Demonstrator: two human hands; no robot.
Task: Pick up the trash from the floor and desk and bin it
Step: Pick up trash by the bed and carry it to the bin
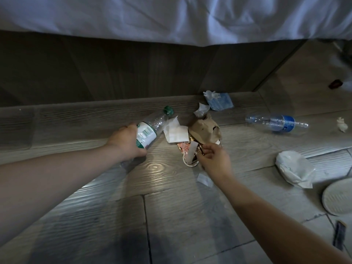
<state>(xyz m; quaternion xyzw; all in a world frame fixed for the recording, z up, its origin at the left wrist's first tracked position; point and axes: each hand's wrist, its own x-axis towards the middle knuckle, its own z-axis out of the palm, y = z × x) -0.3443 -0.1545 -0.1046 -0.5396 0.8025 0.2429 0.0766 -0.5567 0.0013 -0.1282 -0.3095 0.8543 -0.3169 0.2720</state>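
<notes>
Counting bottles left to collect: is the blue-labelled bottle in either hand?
No, the blue-labelled bottle lies on the floor away from both hands; the left hand grips the green-capped bottle, the right hand pinches wrappers.

1. Two plastic bottles: the green-capped bottle (150,128) left of centre and the blue-labelled bottle (280,122) right of centre.
2. One crumpled brown paper bag (205,128), mid-frame.
3. One blue packet (222,101) above the bag; what it is, I cannot tell.
4. Four white paper pieces: a flat napkin (176,133), a crumpled tissue (201,109), a small wad (342,124) at far right and a scrap (204,179) by my right wrist.
5. One crumpled white bag (294,170), right side.
6. One round plate (339,197), lower right edge.
7. One small dark red object (336,83), upper right.
8. Shiny wrappers (185,147) at centre, overlapping, number unclear.
9. Two hands, mine: left hand (127,141), right hand (213,157).
</notes>
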